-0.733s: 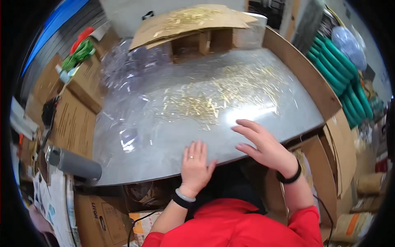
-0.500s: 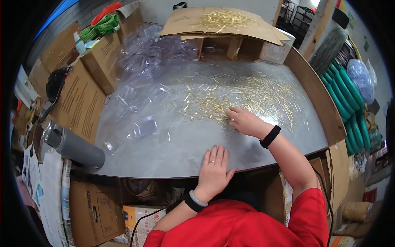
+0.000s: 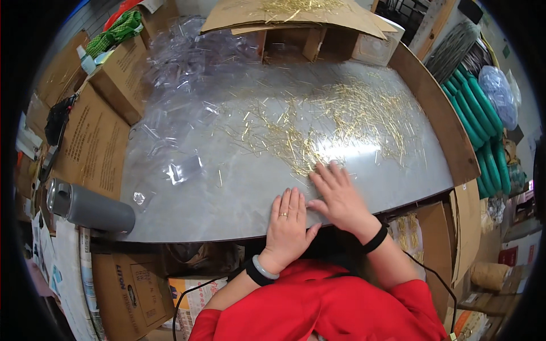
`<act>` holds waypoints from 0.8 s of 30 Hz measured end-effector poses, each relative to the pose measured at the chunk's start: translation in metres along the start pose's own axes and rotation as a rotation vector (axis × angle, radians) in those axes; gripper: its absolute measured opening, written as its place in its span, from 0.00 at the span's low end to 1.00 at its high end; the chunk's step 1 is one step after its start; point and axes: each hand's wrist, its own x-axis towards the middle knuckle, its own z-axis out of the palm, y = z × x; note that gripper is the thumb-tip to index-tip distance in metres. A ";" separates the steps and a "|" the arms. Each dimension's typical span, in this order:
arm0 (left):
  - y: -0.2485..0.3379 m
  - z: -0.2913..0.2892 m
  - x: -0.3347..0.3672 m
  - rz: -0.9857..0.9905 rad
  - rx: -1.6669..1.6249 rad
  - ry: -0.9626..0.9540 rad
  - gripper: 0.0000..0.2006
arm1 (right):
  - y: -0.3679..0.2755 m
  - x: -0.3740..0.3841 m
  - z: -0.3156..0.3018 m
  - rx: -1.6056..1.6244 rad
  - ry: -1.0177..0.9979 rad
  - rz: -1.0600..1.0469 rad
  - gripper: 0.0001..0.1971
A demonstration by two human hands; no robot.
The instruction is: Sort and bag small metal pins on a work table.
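Note:
My left hand (image 3: pixel 286 227) lies flat near the front edge of the grey tabletop (image 3: pixel 216 210), fingers stretched out and holding nothing. Just to its right is my right hand (image 3: pixel 340 200), palm down with its fingers spread. Its fingertips reach the near edge of a scatter of thin gold-coloured wire-like pieces (image 3: pixel 367 116), and no piece shows in its grip. These pieces spread over the middle and right of the table. One lone gold piece (image 3: pixel 220 177) lies apart, to the left.
Clear plastic packets (image 3: pixel 187 68) heap at the far left, with a few nearer ones (image 3: pixel 185 169). A grey bottle (image 3: pixel 94 207) stands at the left front. Cardboard (image 3: pixel 227 16) bearing more gold pieces covers open compartments at the back. A wooden board (image 3: pixel 432 108) edges the right side.
My right hand has drawn back from among the gold pieces toward me, and its bent fingers have spread. My left hand stays flat on the table. The whole view has shifted slightly.

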 end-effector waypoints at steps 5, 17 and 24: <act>-0.001 -0.002 0.001 -0.032 -0.005 0.012 0.40 | -0.004 -0.017 0.015 -0.020 0.092 0.043 0.31; 0.005 -0.003 0.003 0.003 0.089 -0.056 0.33 | 0.046 0.056 -0.039 0.269 -0.165 -0.187 0.20; 0.006 -0.004 0.003 0.022 0.102 -0.061 0.32 | 0.057 0.082 -0.031 -0.036 -0.259 -0.133 0.32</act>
